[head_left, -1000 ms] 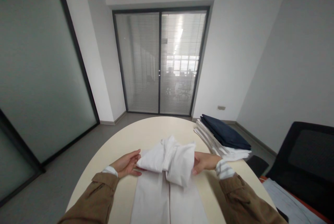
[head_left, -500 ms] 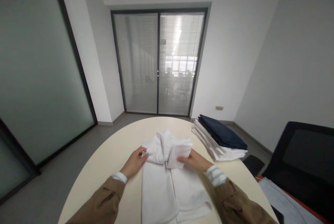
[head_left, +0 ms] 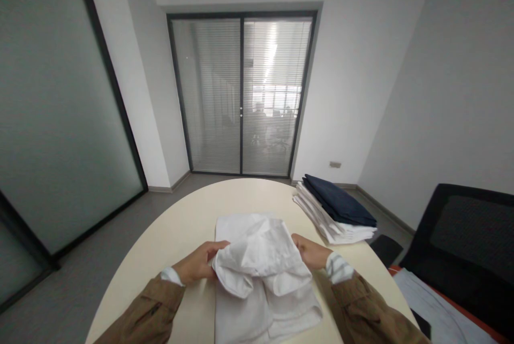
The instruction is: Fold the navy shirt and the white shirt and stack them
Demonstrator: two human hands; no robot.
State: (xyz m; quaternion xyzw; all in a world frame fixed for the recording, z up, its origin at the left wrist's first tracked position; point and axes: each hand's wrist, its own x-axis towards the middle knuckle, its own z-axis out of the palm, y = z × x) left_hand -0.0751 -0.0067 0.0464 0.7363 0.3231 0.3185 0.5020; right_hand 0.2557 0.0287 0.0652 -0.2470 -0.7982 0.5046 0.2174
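A white garment, which looks like a hoodie, lies on the round cream table in front of me. Its upper part is folded over toward me and bunches loosely on top of the flat lower layers. At the left edge of that fold, my left hand is closed on the cloth, with the thumb on top. My right hand grips the opposite edge, its fingertips partly hidden by the fabric.
A stack of folded white clothes with a dark blue folded garment on top sits at the table's right edge. Beyond it stand a black mesh chair and some papers. Glass doors with blinds are at the back.
The garment's upper part has been folded down toward me, and both hands have come with it, now gripping its two sides. The stack has not been moved.
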